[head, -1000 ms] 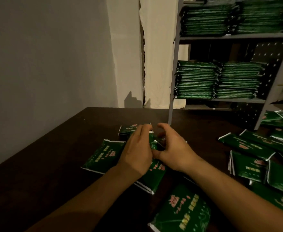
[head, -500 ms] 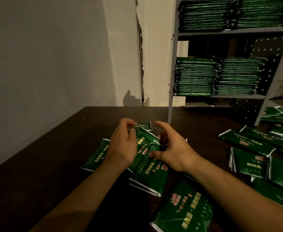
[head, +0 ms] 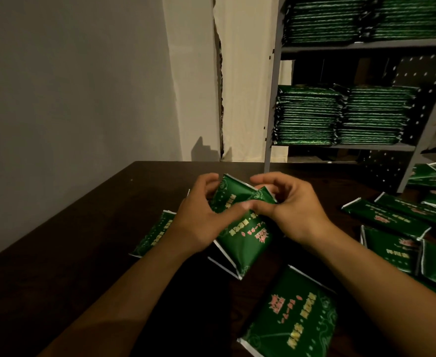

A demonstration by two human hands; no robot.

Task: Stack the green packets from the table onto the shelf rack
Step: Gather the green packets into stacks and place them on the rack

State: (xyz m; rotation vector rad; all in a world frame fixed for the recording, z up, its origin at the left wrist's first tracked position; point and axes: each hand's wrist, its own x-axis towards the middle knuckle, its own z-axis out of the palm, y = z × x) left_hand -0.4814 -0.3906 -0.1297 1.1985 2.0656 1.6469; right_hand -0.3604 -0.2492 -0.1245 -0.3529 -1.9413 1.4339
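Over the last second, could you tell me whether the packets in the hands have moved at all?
Yes. The held packets have risen off the dark table and tilted up between the left hand and right hand; a second ago they lay flat on it.

A dark brown table (head: 57, 274) stood against a pale wall. Green packets lay directly on it: one at the left (head: 153, 234), a large one near the front edge (head: 293, 318), and a loose, overlapping scatter at the right (head: 397, 238). Behind stood a grey shelf rack (head: 272, 99), its two visible shelves bearing neat stacks of packets (head: 340, 117) (two stacks side by side on each).
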